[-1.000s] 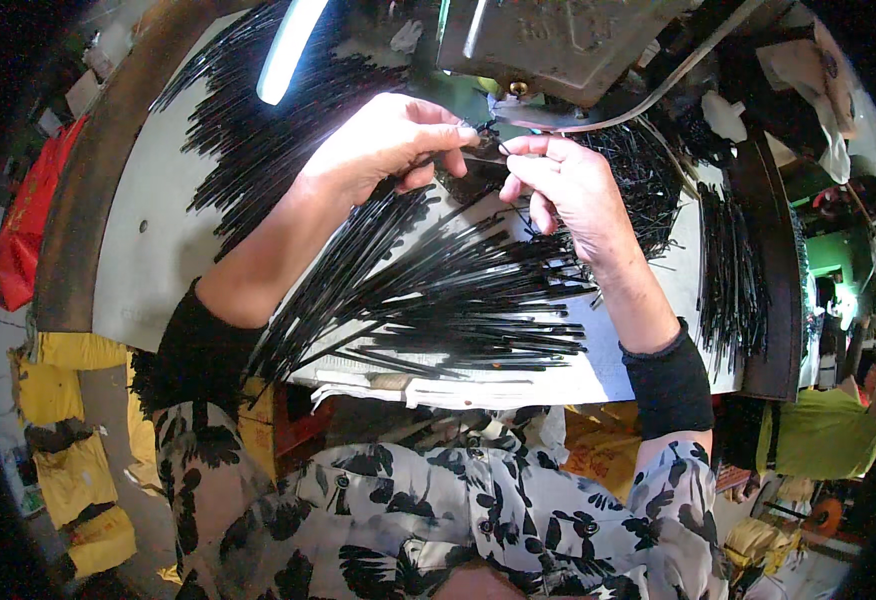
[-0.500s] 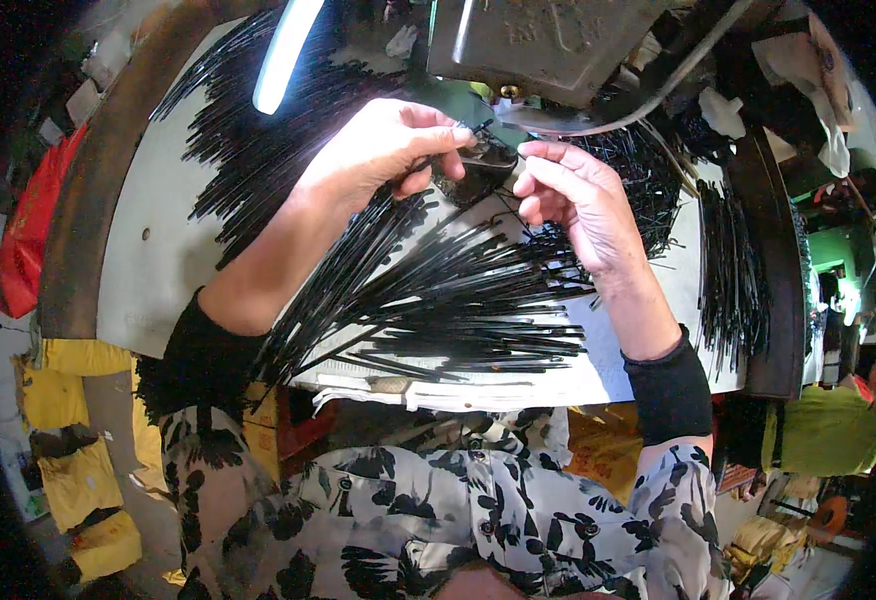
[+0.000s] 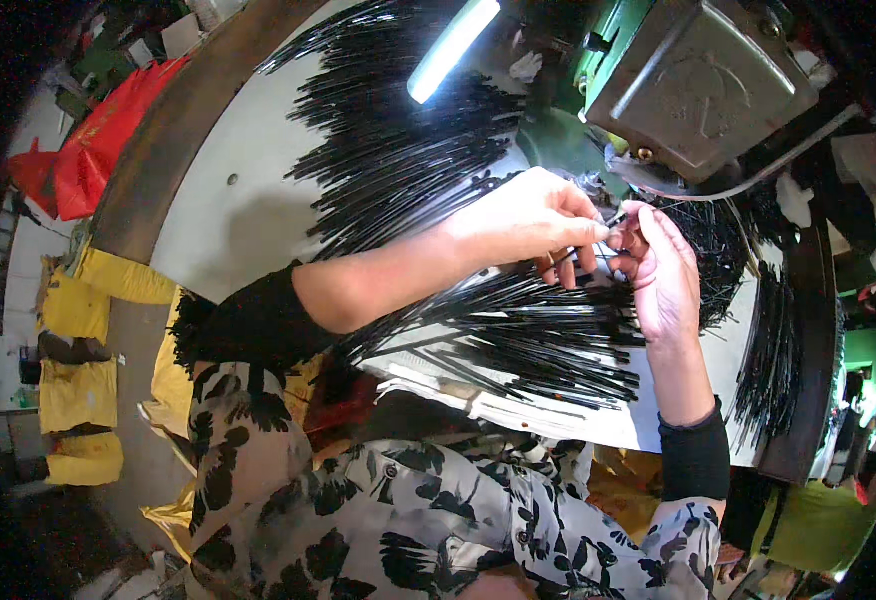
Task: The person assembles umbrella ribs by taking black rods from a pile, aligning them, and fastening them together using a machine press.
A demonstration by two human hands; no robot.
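Note:
My left hand (image 3: 548, 225) reaches across the table to the machine, thumb and index finger pinched together. A thin black strip seems to sit in that pinch, mostly hidden by the fingers. Fingertip to fingertip with it is my right hand (image 3: 666, 268), its thumb and index also pinched; what they hold is too small to make out. Below both hands a fanned bundle of thin black strips (image 3: 548, 335) lies on the white tabletop (image 3: 213, 225). Just beyond them stands a green machine with a grey metal cover (image 3: 703, 90).
A large spread of black strips (image 3: 388, 130) covers the far left of the table, under a bright tube lamp (image 3: 453, 50). More strips (image 3: 766, 350) lie along the right edge. A bent metal rod (image 3: 798, 165) runs by the machine. Red bag (image 3: 118, 135) and yellow sacks (image 3: 78, 390) are left.
The view has swung, so the table and machine appear farther right and lower. My hands have come together at the fingertips; before, a small gap lay between them.

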